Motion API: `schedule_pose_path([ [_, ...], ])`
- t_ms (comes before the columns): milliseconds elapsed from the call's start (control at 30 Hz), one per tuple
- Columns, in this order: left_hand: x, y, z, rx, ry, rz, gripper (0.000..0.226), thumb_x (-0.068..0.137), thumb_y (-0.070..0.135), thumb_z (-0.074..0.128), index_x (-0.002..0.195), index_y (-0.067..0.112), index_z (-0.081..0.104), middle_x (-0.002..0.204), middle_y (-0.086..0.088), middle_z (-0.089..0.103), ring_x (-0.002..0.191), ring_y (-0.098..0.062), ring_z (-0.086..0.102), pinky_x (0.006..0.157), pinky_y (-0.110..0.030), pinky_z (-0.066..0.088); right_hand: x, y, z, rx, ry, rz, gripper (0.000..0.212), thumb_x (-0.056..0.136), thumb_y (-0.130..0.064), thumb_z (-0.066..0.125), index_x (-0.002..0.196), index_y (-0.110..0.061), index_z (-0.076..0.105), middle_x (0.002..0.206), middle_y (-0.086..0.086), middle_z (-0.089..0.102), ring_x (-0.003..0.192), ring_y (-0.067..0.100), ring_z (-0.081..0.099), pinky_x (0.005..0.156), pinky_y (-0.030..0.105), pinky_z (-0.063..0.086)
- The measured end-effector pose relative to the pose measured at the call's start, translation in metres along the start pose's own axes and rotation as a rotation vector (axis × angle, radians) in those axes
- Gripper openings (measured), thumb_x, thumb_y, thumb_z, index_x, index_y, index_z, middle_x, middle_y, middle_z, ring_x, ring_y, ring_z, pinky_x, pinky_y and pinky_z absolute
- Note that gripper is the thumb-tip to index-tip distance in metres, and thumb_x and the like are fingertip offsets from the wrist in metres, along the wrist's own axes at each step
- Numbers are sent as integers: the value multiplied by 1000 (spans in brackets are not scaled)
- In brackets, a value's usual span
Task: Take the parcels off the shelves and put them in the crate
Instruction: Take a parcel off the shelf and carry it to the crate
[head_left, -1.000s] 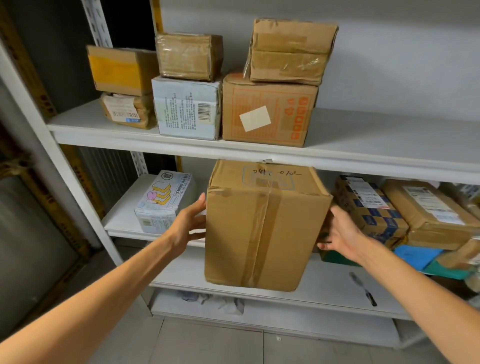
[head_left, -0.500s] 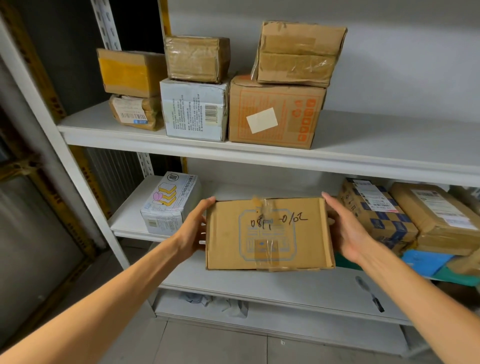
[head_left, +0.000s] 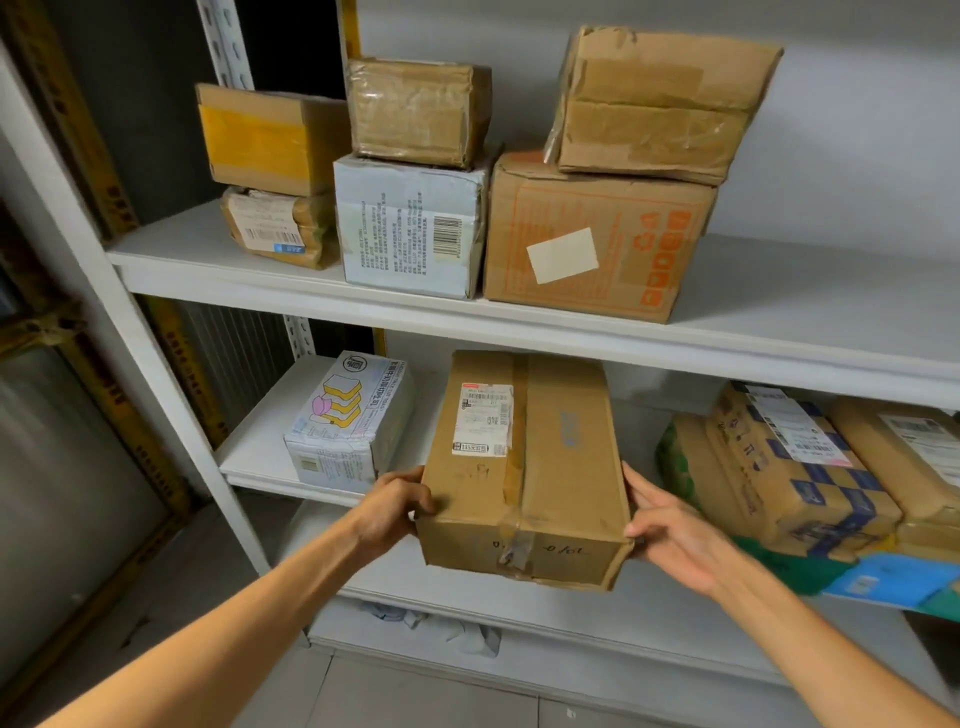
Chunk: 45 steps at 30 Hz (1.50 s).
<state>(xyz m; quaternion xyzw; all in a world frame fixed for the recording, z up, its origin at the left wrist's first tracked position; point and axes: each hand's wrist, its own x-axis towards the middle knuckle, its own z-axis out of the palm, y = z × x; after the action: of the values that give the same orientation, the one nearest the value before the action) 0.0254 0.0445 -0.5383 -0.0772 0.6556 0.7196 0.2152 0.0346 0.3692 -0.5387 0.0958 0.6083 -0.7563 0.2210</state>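
The person holds a long cardboard box (head_left: 524, 467) between both hands, in front of the middle shelf (head_left: 260, 457). The box's short end faces the camera and a white shipping label (head_left: 482, 420) is on its top. It cannot be told whether the far end rests on the shelf.

The left hand (head_left: 392, 512) grasps the near left corner with curled fingers. The right hand (head_left: 675, 535) presses on the right side with fingers rather straight and the thumb pointing up.

At 10 o'clock from the box, a white carton with a bread drawing (head_left: 343, 426) stands on the same shelf. At 3 o'clock lie taped brown parcels (head_left: 789, 467). At 12 o'clock the upper shelf (head_left: 779, 332) carries six boxes, among them an orange-printed box (head_left: 597, 234).
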Motion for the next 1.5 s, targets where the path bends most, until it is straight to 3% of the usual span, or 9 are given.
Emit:
schedule_pose_path([
  [200, 52, -5, -22, 3, 121, -19, 28, 80, -11, 46, 92, 10, 59, 102, -12, 60, 99, -27, 53, 75, -33, 44, 51, 21, 9, 29, 46, -18, 88, 78, 21, 35, 149, -30, 31, 129, -3, 61, 107, 27, 61, 69, 39, 43],
  [267, 63, -14, -28, 34, 128, -35, 22, 85, 0, 61, 96, 18, 57, 105, -9, 61, 96, -21, 58, 73, -30, 48, 64, 24, 9, 26, 59, -15, 84, 79, 14, 44, 149, -31, 32, 128, -3, 63, 104, 27, 62, 66, 36, 44],
  [433, 79, -34, -40, 147, 65, -35, 86, 69, 34, 80, 141, 6, 41, 131, -8, 58, 114, -27, 59, 98, -48, 50, 78, 44, 2, -75, 138, -38, 93, 69, -9, 76, 149, -25, 32, 124, -16, 63, 109, 13, 64, 84, 41, 56],
  [700, 96, -21, -41, 361, 198, 88, 57, 86, 24, 69, 137, 10, 47, 128, -2, 58, 117, -21, 56, 104, -42, 45, 99, 35, 22, -82, 153, -71, 85, 78, -2, 70, 149, -27, 31, 131, -10, 59, 111, 15, 63, 76, 33, 58],
  [800, 102, -9, -43, 605, 292, 198, 53, 90, 12, 65, 138, 10, 43, 125, 0, 57, 98, -4, 56, 94, -22, 47, 112, 30, 38, -82, 184, -55, 83, 82, 3, 66, 150, -26, 28, 137, -5, 55, 114, 20, 61, 90, 43, 53],
  [1000, 111, 5, -46, 1152, 335, 358, 53, 92, 1, 56, 143, 15, 44, 146, -7, 46, 133, -24, 45, 112, -34, 35, 130, 27, 62, -101, 208, -45, 82, 86, 7, 61, 152, -24, 23, 140, -2, 51, 119, 23, 56, 105, 47, 43],
  [1167, 108, 11, -43, 1359, 203, 316, 32, 101, 18, 46, 132, 17, 55, 130, -8, 59, 113, -24, 60, 101, -36, 48, 127, 9, 80, -635, 212, -82, 59, 92, -8, 61, 146, -18, 38, 137, 5, 55, 120, 19, 54, 105, 34, 42],
  [1333, 95, 29, -32, 1532, 111, 236, 26, 101, 24, 44, 116, 8, 57, 111, -10, 63, 86, -20, 62, 80, -30, 54, 101, -21, 89, -1295, 350, 69, 52, 93, -38, 58, 133, -8, 43, 132, 12, 52, 119, 31, 53, 99, 43, 44],
  [1500, 82, 68, 9, 1685, 124, 313, 25, 93, 29, 59, 107, 10, 63, 90, -4, 60, 72, -16, 55, 63, -27, 46, 57, -46, 73, -1683, 269, 75, 34, 92, -36, 57, 114, -12, 50, 122, 10, 53, 98, 28, 55, 77, 35, 43],
])
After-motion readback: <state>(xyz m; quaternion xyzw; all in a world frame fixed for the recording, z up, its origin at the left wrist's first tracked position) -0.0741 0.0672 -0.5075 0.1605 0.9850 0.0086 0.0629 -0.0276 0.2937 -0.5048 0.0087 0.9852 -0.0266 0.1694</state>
